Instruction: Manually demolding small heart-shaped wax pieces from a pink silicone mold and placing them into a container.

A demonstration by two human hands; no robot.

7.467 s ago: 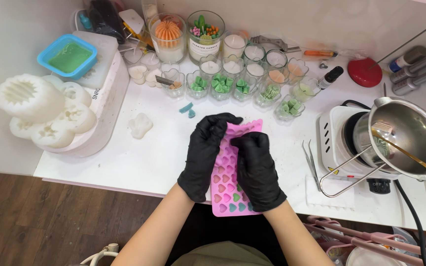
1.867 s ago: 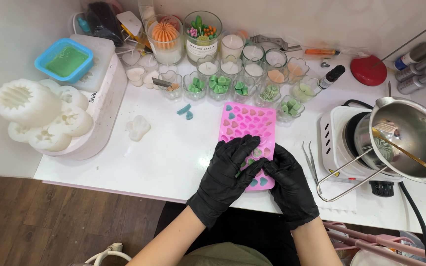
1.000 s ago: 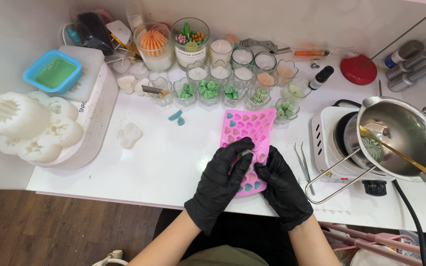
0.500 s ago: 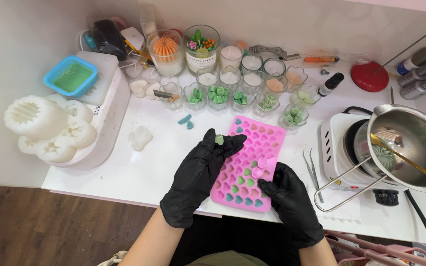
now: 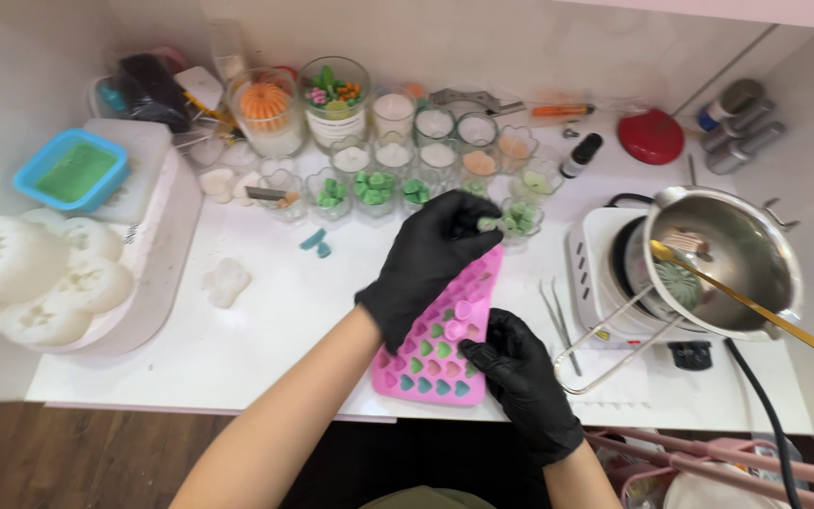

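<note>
Currently the pink silicone heart-cavity mould (image 5: pixel 440 335) lies at the table's front edge. The black-gloved right hand (image 5: pixel 518 377) pinches its near corner; the black-gloved left hand (image 5: pixel 431 259) pinches a small green wax piece (image 5: pixel 488 224) beyond it (grip slight). Risk: piece slips, mould flexes off the edge.
</note>
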